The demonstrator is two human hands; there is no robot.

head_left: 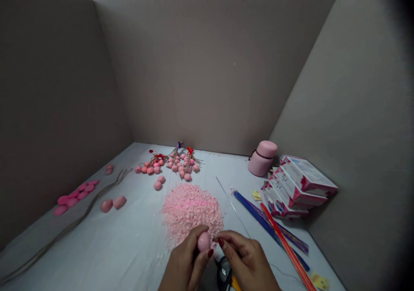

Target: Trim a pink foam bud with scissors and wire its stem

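My left hand (pixel 190 256) is closed round a small pink ball (pixel 204 241), held between thumb and fingers just in front of a heap of pink flakes (pixel 192 209). Close to the ball's right side, my right hand (pixel 241 254) has its thumb and forefinger pinched together; what they hold, if anything, is too small to make out. Beneath the hands lie black-handled scissors (pixel 223 271), partly hidden, with a yellow item (pixel 235 284) beside them.
Bunches of pink balls (pixel 181 166) lie at the back. Pink discs (pixel 73 198), larger pink pieces (pixel 113 204) and long stems (pixel 77 222) are left. Right are a thin rod (pixel 233 206), blue strips (pixel 258 217), red strips (pixel 287 248), boxes (pixel 297 185) and a pink flask (pixel 262 158).
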